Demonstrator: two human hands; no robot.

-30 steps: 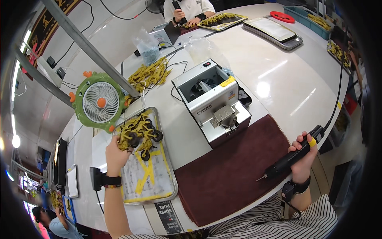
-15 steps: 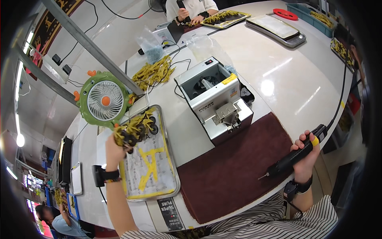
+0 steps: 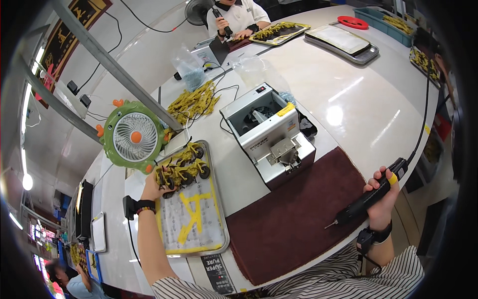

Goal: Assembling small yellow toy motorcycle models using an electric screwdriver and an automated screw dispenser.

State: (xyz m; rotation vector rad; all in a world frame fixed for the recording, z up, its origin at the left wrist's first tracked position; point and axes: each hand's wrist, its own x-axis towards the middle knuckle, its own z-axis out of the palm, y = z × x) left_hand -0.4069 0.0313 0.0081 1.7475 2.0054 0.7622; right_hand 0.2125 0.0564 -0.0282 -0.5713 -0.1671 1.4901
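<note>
My right hand (image 3: pixel 382 199) is wrapped round a black electric screwdriver (image 3: pixel 366 198) with a yellow band. Its thin bit points left, over the dark red mat (image 3: pixel 294 217). On the left, my left hand (image 3: pixel 153 186) is at the upper left edge of a metal tray (image 3: pixel 222 234). Its fingers are closed about a yellow piece with black wheels (image 3: pixel 168 180), which partly hides them. Several more yellow wheeled pieces (image 3: pixel 191 167) lie close by at the tray's far end. Yellow tape strips (image 3: pixel 191 209) mark the tray's pale lining.
A silver box-shaped machine (image 3: pixel 271 139) stands behind the mat. A green fan (image 3: pixel 133 137) stands beyond the tray, near a heap of yellow parts (image 3: pixel 194 104). Across the table a person (image 3: pixel 241 20) holds a black tool. Stacked trays (image 3: pixel 343 42) lie at the far right.
My left hand has lowered its yellow wheeled piece toward the tray, beside the other pieces. My right hand keeps hold of the screwdriver in nearly the same place. The view has shifted slightly.
</note>
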